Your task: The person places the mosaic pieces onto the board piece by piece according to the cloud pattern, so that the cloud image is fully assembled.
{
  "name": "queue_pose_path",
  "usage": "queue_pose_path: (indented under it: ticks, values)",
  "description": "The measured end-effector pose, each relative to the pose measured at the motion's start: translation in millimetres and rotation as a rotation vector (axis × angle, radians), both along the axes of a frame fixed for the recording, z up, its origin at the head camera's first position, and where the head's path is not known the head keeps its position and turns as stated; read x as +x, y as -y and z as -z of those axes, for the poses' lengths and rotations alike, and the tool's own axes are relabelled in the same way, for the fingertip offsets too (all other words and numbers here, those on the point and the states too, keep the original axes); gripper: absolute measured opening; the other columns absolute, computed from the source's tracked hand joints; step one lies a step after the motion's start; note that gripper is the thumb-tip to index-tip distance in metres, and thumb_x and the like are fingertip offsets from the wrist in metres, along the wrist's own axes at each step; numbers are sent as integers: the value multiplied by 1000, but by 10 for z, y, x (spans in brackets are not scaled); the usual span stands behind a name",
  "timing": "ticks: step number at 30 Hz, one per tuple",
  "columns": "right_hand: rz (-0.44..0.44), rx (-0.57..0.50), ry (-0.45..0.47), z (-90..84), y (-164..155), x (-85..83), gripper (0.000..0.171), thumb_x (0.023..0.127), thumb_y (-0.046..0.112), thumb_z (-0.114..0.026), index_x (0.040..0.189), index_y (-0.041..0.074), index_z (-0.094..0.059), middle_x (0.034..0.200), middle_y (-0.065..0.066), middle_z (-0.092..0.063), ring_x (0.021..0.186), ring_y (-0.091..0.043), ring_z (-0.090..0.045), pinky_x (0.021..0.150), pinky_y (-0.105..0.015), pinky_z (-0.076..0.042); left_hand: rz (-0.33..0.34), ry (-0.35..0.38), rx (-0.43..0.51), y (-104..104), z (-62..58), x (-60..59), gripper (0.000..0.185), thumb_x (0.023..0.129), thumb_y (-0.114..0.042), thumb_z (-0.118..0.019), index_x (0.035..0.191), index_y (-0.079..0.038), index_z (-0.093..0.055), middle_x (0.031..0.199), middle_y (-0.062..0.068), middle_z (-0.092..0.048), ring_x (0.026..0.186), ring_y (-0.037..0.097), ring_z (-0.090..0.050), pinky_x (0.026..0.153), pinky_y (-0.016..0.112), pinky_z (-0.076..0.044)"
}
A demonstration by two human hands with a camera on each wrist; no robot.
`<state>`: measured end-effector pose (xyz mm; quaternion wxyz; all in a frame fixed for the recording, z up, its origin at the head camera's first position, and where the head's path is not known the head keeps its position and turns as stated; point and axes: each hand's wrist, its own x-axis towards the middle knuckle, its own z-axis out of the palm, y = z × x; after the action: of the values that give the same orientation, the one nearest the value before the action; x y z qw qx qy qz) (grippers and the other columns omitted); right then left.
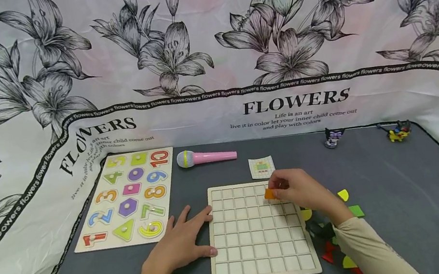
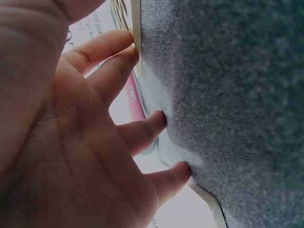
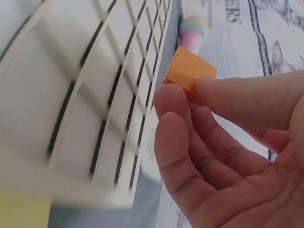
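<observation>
Orange block [image 3: 189,71] pinched in right hand [image 3: 228,152] beside pale grid board [image 3: 85,95].

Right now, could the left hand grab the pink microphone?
Probably yes. The left hand lies flat at the grid board's left edge, and only bare grey table shows between it and the pink microphone.

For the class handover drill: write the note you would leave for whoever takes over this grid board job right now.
Left hand: open, flat on the grey table, fingers against the left edge of the grid board.
Right hand: pinches an orange piece over the board's upper right cells.
Pattern card lies just beyond the board. Loose coloured pieces lie to its right, partly hidden by the right arm.
Done: no piece seated; every visible cell is bare.
Left: seat the orange piece, then the others.
</observation>
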<state>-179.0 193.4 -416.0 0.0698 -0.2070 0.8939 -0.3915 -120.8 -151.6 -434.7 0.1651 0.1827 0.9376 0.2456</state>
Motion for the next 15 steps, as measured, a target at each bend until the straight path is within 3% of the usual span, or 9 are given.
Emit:
queue_pose_path:
  ticks: [7, 15]
  values:
    - [-68, -38, -9, 31, 270, -118, 8, 98, -2, -71, 95, 6, -70, 93, -3, -70, 82, -19, -63, 70, -35, -55, -4, -4, 7, -23, -1, -24, 98, 85, -39, -92, 167, -19, -42, 152, -4, -61, 161, 44, -16, 124, 72, -5]
    - [-99, 111, -80, 106, 437, -182, 16, 95, -6, -72, 90, 9, -70, 87, 3, -66, 81, -17, -58, 75, -37, -53, -10, 6, 7, -15, -6, -6, 99, 85, -40, -92, 167, -19, -41, 152, -5, -61, 162, 43, -15, 125, 72, -4]
